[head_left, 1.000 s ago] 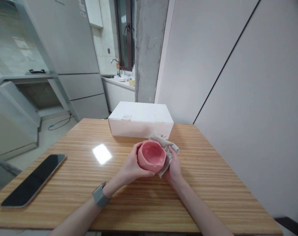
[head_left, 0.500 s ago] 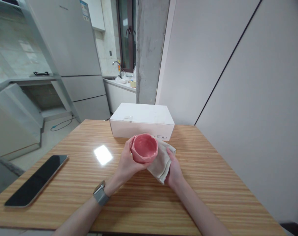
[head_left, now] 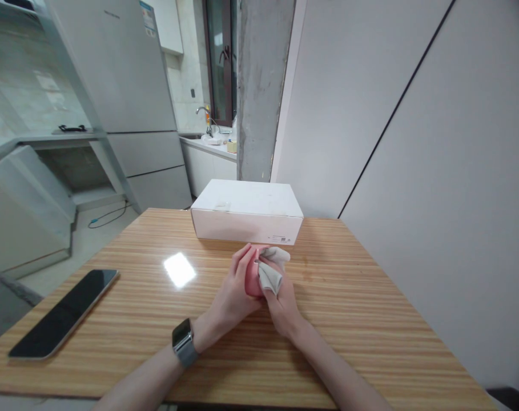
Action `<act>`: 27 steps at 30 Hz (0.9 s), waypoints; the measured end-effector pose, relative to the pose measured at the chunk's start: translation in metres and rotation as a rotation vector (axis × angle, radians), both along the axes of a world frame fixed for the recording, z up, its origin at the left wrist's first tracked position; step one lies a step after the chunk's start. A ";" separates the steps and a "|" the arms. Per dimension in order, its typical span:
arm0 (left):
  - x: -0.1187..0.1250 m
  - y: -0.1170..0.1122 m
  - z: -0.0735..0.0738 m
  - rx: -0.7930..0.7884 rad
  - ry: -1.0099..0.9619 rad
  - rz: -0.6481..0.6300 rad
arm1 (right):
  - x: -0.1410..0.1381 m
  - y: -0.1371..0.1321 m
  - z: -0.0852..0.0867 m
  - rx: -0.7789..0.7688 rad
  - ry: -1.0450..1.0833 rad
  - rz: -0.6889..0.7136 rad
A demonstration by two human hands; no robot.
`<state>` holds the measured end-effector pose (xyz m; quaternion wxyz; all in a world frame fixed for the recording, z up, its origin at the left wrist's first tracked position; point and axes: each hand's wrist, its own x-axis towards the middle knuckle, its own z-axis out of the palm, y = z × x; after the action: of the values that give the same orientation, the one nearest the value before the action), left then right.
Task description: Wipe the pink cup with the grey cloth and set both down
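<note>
A pink bowl (head_left: 252,281) is tipped toward the right, with my left hand (head_left: 233,291) wrapped around its left side. My right hand (head_left: 285,308) grips a light grey cloth (head_left: 271,276), which is bunched up and pressed into the bowl's mouth. Most of the bowl's inside is hidden behind the cloth and my fingers. Both hands are close together above the wooden table (head_left: 349,319), and a watch sits on my left wrist.
Behind my hands, a white box (head_left: 246,211) stands at the table's far side. A dark-screened phone (head_left: 64,317) lies at the left. Beyond the table are a fridge (head_left: 113,74) and a sink counter (head_left: 212,149); a pale wall (head_left: 391,114) rises on the right.
The bowl has turned from facing up at me to tilting rightward. My right hand has brought the cloth from beside the bowl into its opening, bunching it up.
</note>
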<state>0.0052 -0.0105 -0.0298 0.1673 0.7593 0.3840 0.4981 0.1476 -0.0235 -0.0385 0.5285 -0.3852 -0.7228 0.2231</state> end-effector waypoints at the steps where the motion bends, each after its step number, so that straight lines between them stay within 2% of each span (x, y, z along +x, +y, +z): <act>1: 0.000 0.000 -0.002 0.009 0.022 -0.020 | 0.000 0.002 -0.003 -0.025 0.018 0.010; 4: -0.003 0.001 -0.001 0.022 0.073 -0.065 | 0.003 0.003 -0.005 -0.064 0.034 0.067; 11: -0.019 0.007 0.015 0.142 0.058 -0.017 | 0.015 0.001 0.024 0.090 -0.237 0.239; 15: -0.022 0.007 0.016 0.186 0.124 -0.023 | 0.017 0.001 0.028 0.171 -0.320 0.206; 19: -0.023 0.004 0.015 0.218 0.195 -0.045 | 0.013 -0.001 0.027 0.165 -0.296 0.131; 22: -0.024 0.006 0.014 0.232 0.259 -0.044 | 0.010 -0.004 0.022 0.033 -0.174 0.151; 25: -0.026 0.012 0.013 0.304 0.321 -0.015 | 0.008 -0.005 0.012 -0.246 0.136 0.148; 27: -0.027 0.015 0.014 0.341 0.313 0.028 | 0.007 -0.004 0.008 -0.369 0.333 0.101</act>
<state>-0.0215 0.0048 -0.0162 -0.0319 0.8392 0.3258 0.4344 0.1544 -0.0272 -0.0309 0.5494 -0.3963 -0.5911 0.4378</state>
